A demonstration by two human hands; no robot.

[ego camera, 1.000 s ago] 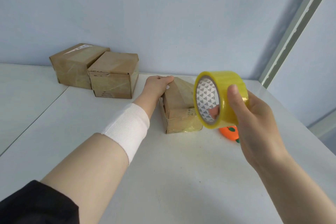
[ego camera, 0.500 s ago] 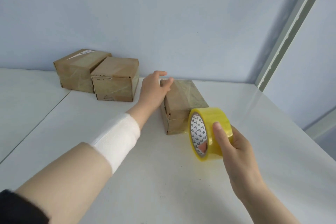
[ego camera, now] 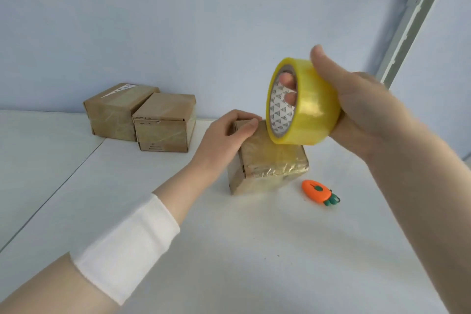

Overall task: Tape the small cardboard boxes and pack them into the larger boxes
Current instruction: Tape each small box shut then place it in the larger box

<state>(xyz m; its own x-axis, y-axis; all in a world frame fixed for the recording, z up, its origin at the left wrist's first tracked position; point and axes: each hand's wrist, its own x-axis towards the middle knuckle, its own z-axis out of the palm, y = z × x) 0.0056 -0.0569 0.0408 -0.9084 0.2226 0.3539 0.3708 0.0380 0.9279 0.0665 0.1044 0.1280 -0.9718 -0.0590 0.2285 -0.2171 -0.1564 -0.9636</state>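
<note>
Yellow translucent tape roll [ego camera: 313, 109] gripped in my right hand [ego camera: 364, 115]; left hand [ego camera: 221, 143] holds brown cardboard box [ego camera: 272, 160]. Risk: hard pull tips box.

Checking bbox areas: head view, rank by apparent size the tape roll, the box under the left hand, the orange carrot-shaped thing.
1-2. tape roll, box held by left hand: alike in frame; roll nearer camera, so unranked.
3. orange carrot-shaped thing: clearly smallest.

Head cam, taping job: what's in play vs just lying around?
In play: tape roll in right hand; front box gripped by left hand.
Lying about: left back box and right back box, both already taped; orange carrot-shaped gadget, untouched.
</note>
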